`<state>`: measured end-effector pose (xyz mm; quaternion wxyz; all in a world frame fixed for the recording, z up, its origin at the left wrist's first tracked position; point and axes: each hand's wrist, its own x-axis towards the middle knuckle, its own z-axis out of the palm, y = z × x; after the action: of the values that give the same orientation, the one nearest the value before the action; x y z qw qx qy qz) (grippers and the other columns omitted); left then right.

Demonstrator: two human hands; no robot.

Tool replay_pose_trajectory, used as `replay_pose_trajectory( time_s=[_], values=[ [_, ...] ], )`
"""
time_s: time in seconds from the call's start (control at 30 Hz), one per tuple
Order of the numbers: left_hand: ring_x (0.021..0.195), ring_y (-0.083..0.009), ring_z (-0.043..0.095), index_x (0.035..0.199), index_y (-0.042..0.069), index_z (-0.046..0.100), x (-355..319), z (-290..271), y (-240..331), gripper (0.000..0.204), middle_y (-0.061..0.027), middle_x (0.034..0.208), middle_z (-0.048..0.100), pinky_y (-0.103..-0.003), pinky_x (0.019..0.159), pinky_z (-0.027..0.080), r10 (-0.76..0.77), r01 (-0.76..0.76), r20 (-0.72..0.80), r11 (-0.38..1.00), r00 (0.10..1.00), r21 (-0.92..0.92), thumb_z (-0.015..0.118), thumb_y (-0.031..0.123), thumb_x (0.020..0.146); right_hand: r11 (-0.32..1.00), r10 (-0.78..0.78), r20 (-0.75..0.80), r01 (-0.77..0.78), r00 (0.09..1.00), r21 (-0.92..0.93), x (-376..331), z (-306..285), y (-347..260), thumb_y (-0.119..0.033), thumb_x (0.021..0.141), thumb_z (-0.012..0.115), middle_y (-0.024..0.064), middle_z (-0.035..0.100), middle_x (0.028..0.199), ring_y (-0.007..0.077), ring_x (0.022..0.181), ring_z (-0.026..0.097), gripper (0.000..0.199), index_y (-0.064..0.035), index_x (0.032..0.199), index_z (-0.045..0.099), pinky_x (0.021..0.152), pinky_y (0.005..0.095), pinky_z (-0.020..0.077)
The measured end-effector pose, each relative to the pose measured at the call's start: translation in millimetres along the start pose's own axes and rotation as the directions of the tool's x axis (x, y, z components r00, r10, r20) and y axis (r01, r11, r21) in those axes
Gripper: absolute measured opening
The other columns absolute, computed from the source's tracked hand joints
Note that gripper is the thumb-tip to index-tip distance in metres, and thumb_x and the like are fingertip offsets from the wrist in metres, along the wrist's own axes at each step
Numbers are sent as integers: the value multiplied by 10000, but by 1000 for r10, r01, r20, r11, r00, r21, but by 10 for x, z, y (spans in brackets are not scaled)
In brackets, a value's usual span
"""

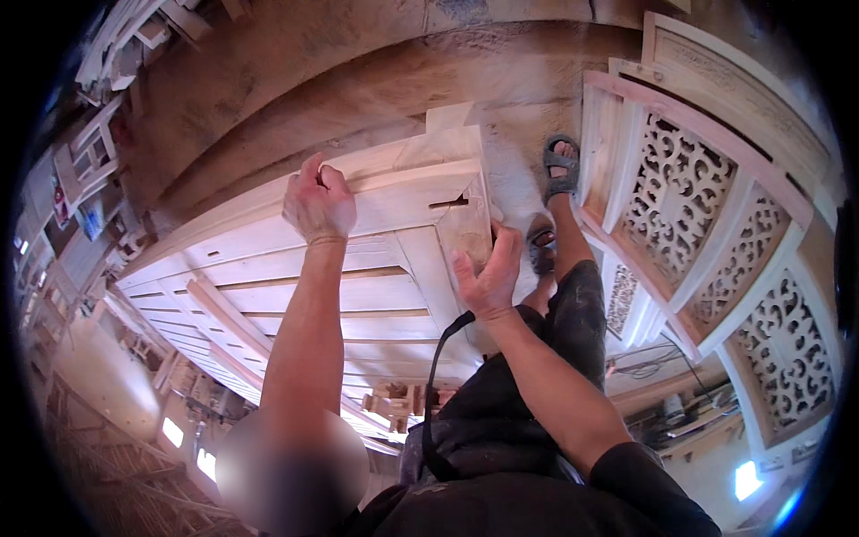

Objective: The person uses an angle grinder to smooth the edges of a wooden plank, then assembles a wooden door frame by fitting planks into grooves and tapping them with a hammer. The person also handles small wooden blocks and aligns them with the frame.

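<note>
A large pale wooden frame [380,210] with long slats stretches from in front of me off to the left. A slot is cut near its right end. My left hand [320,204] lies at the frame's far rail, its fingers curled over the edge. At the right end of the frame is my right hand [490,276], its thumb on the near face and its fingers bent round the end edge. The fingertips of both hands are partly hidden.
Carved openwork wooden panels [680,197] lean at the right, close to my sandalled foot [562,166]. Wooden pieces [398,403] lie beside the frame near my body. Stacked timber [134,40] and smaller frames [89,152] stand at the far left. The floor [358,85] is dusty brown.
</note>
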<state>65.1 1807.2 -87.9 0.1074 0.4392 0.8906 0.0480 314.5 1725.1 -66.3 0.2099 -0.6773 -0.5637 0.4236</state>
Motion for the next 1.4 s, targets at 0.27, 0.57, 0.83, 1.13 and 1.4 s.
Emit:
replay_pose_trajectory(
  time_s=[0.27,0.57,0.83,1.13,1.4],
  values=[
    [759,-340,647,985,119,755,14,-51,50,260,-144,751,671,-467,681,522,60,-60,-1,997,998,-39,583,171,796,998,0,78,6,997,-69,45,-45,-36,-325,821,690,249,480,1111,412,1035,478,643,51,1277,439,932,491,408],
    [740,-314,635,987,113,754,38,-66,27,258,-120,756,668,-444,677,511,78,-77,15,995,997,-61,596,139,785,995,32,130,-19,991,-99,21,-36,7,-391,863,660,248,468,1116,405,1056,471,669,65,1289,418,947,483,399],
    [718,-287,616,976,106,752,23,-57,-17,250,-88,720,653,-411,698,498,115,-116,-18,991,993,-65,611,101,770,997,31,361,-4,932,-75,200,-209,151,-471,826,736,229,463,1179,383,1091,513,797,45,1323,388,987,455,414],
    [752,-301,624,1022,50,738,4,-73,14,238,-117,783,651,-405,698,498,102,-101,2,988,995,-117,571,76,855,887,160,412,-314,897,340,998,-238,35,-483,772,812,239,430,1415,330,1295,469,1073,59,1506,247,1078,426,377],
    [714,-284,605,1025,-22,703,28,-95,33,224,-127,780,653,-388,676,488,131,-123,47,981,990,-149,565,51,864,886,213,346,-330,914,326,765,-59,-186,-558,925,585,273,395,1447,350,1364,380,936,115,1491,261,1151,425,270]
  ],
)
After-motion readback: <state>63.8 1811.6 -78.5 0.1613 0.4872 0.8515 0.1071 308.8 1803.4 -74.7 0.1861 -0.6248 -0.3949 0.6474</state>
